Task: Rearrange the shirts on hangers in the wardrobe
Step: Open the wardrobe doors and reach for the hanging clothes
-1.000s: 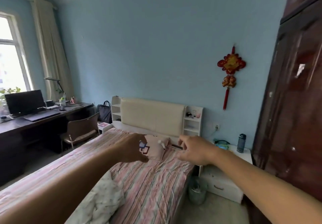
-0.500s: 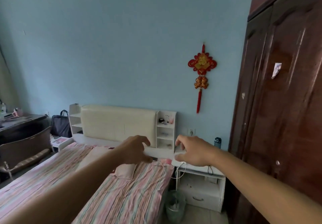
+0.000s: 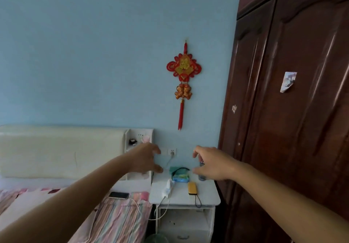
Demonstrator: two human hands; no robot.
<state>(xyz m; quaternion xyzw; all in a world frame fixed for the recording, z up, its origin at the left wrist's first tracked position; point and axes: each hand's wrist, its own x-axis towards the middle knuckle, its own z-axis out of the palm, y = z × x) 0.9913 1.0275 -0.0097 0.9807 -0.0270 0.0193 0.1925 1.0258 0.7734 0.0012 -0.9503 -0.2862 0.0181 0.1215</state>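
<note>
Dark reddish-brown glossy wooden wardrobe (image 3: 294, 110) standing along right side of room, tall panelled doors sitting shut, upper cabinet section running above them, torn paper scrap (image 3: 288, 81) sticking to nearer door, shirts and hangers not showing.

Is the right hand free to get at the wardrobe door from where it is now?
Probably yes: the right hand holds nothing, and nothing stands between it and the closed wardrobe door beside it.
</note>
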